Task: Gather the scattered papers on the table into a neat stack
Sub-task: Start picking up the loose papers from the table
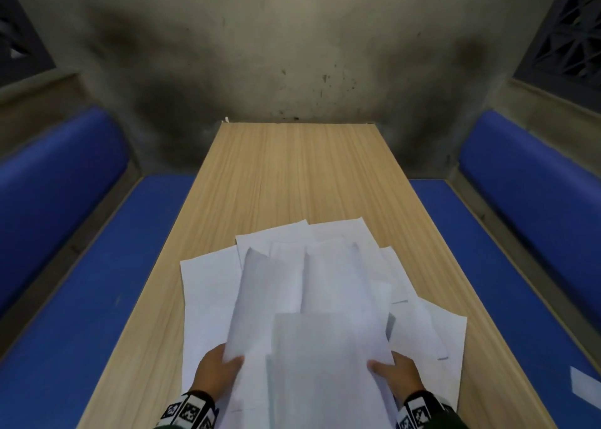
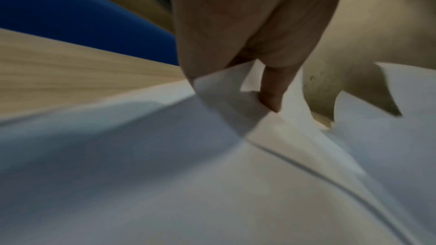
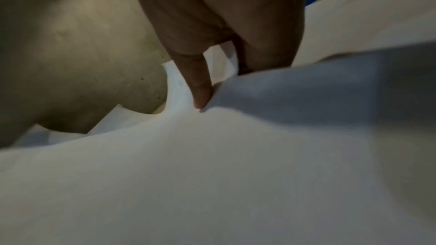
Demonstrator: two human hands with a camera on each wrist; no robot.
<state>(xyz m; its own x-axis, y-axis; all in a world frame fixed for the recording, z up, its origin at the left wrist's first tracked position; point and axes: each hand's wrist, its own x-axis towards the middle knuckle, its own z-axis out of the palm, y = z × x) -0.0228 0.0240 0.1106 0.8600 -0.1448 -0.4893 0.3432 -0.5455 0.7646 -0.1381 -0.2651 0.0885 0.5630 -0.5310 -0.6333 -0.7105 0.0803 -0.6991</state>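
Several white papers (image 1: pixel 312 314) lie in a loose, fanned pile on the near half of the wooden table (image 1: pixel 292 175). My left hand (image 1: pixel 218 368) pinches the left edge of the upper sheets (image 2: pixel 235 111), thumb on top and fingers hidden beneath. At the pile's right edge my right hand (image 1: pixel 395 371) grips the same lifted bundle (image 3: pixel 235 137), thumb on top. The held sheets bow upward between both hands. More sheets (image 1: pixel 422 331) lie flat underneath, sticking out left, right and at the far side.
Blue padded benches (image 1: pixel 81 282) (image 1: pixel 507 266) run along both sides of the table. A stained concrete wall (image 1: pixel 292 54) closes the far end. One small white paper scrap (image 1: pixel 585 388) lies on the right bench. The table's far half shows bare wood.
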